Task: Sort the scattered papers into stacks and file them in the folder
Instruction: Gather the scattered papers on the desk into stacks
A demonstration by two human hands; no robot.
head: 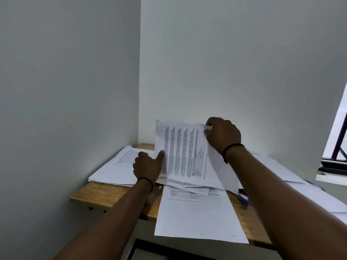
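A printed sheet (183, 152) stands nearly upright above the wooden desk (105, 194). My right hand (223, 136) pinches its top right corner. My left hand (148, 166) holds its lower left edge, thumb on the front. To the left lies a stack of printed papers (116, 169). Another sheet (197, 214) lies flat in front and overhangs the desk's near edge. More white sheets (277, 167) spread to the right. No folder can be made out.
The desk sits in a corner between two grey walls. A blue pen-like object (244, 198) lies by my right forearm. A window frame (336, 147) is at the far right. A dark edge (150, 246) shows below the desk.
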